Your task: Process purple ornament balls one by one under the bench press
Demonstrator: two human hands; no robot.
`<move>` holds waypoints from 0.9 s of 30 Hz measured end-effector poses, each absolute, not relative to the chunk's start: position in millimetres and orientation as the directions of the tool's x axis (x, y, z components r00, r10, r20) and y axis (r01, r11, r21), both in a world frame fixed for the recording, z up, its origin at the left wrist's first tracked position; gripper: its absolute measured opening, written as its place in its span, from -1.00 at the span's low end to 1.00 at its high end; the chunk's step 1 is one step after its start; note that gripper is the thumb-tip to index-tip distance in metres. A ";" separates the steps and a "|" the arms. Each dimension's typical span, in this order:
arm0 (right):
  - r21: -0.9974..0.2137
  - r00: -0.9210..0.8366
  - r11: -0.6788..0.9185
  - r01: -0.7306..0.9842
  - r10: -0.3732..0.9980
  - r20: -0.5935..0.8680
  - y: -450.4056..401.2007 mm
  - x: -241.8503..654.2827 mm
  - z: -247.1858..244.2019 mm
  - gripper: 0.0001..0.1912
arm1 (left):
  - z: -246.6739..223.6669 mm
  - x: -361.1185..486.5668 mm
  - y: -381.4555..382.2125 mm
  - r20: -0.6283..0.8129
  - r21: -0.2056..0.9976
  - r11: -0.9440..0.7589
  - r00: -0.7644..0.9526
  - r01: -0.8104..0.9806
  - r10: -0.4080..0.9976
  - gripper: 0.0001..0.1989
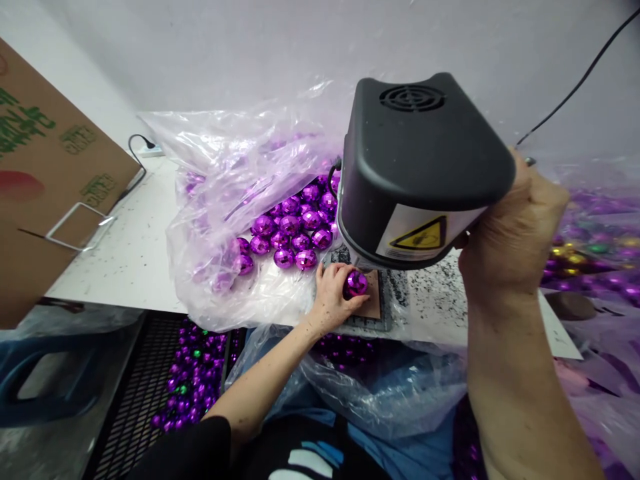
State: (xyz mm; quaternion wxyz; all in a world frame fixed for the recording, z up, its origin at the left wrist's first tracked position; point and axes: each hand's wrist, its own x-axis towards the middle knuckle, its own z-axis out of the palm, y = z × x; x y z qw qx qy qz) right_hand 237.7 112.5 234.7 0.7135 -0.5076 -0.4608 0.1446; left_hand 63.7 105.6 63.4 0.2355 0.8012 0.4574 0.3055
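Observation:
My left hand (334,293) is closed around a shiny purple faceted ball (356,284). It keeps the ball on a brown board (371,303) that lies on a grey metal base. Right above stands the black head of a bench drill press (425,160), with a round vent and a yellow warning label. A thin bit just shows under its edge, close over the ball. My right hand (520,220) is wrapped around a lever at the machine's right side; the machine hides part of the fingers. Behind my left hand, several more purple balls (290,225) spill from a clear plastic bag (200,227).
Dark shavings litter the white table (440,300). At the left a cardboard box (60,173) leans over the table. A black crate (135,373) below holds purple and a few green balls, beside a blue stool (50,380). Bagged purple and gold balls (590,263) lie at the right.

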 end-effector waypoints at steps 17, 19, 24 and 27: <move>-0.684 0.407 0.306 0.662 0.620 0.671 41.6 225.1 200.8 -0.78 | 52.5 68.9 100.7 0.308 0.661 -0.497 0.401 0.563 0.863 -0.53; -0.635 0.394 0.342 0.693 0.559 0.730 36.7 225.3 184.2 -0.83 | 51.1 68.8 100.4 0.317 0.652 -0.509 0.408 0.561 0.856 -0.54; -0.548 0.342 0.399 0.735 0.480 0.808 39.3 226.4 160.7 -0.84 | 50.1 68.6 100.4 0.306 0.646 -0.504 0.411 0.573 0.859 -0.53; -0.561 0.361 0.421 0.713 0.465 0.808 39.9 223.6 154.9 -0.83 | 50.7 68.6 100.3 0.289 0.641 -0.494 0.412 0.587 0.864 -0.53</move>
